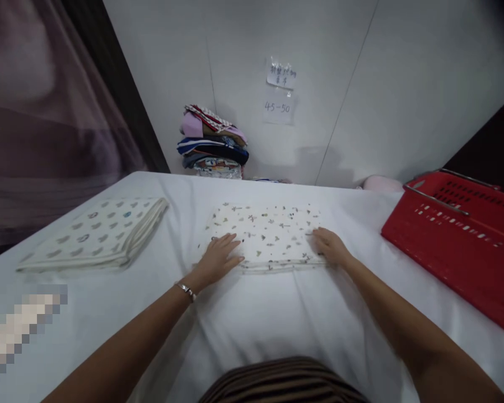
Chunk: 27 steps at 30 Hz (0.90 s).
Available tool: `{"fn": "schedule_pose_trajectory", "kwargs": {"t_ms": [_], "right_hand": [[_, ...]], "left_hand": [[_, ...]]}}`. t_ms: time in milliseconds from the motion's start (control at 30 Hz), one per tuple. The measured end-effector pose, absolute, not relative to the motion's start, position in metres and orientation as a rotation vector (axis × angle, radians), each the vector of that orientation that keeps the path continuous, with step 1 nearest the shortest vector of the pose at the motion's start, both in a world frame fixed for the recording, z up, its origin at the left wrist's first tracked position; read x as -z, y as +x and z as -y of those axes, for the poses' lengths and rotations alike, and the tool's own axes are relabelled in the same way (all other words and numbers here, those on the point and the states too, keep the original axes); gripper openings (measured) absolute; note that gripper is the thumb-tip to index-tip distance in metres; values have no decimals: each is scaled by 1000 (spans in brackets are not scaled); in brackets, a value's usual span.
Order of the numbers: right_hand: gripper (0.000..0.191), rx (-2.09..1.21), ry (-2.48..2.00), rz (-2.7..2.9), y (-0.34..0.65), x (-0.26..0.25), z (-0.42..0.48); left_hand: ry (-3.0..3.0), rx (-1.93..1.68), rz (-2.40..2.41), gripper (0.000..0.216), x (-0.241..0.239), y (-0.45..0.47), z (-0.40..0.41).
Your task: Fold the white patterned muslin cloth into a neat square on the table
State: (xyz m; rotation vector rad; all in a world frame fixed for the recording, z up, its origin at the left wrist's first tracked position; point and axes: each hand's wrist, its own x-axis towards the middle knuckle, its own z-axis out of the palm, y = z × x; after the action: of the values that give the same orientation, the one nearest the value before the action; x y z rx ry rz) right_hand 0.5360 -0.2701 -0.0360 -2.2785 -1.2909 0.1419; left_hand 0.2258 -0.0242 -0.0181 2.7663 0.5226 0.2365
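Observation:
A folded white cloth (273,232) with a small leaf-like print lies flat in front of me, its layered edge facing my body. My left hand (219,258) rests on its left part, fingers stretched and spread over the fabric. At the right end, my right hand (328,245) touches the cloth, palm down with the fingers extended. Neither hand grips anything. To the left sits another folded cloth (96,229), cream with a grey heart-like print, apart from both hands.
A red plastic basket (453,246) with metal handles stands on the right of the white-covered table (269,319). Behind the far edge rises a stack of folded fabrics (214,143) against the wall. Paper notes (279,106) hang there. A blurred-out item (21,330) lies at near left.

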Motion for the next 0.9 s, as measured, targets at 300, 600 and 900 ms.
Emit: {"fn": "schedule_pose_trajectory", "kwargs": {"t_ms": [300,600,900], "right_hand": [[20,-68,-1934,1320,483,40,297],[18,29,-2005,1705,458,35,262],[28,127,-2062,1845,460,46,268]], "left_hand": [[2763,-557,-418,30,42,235,74],[2930,-533,-343,22,35,253,82],[3095,-351,-242,40,33,260,85]]}}
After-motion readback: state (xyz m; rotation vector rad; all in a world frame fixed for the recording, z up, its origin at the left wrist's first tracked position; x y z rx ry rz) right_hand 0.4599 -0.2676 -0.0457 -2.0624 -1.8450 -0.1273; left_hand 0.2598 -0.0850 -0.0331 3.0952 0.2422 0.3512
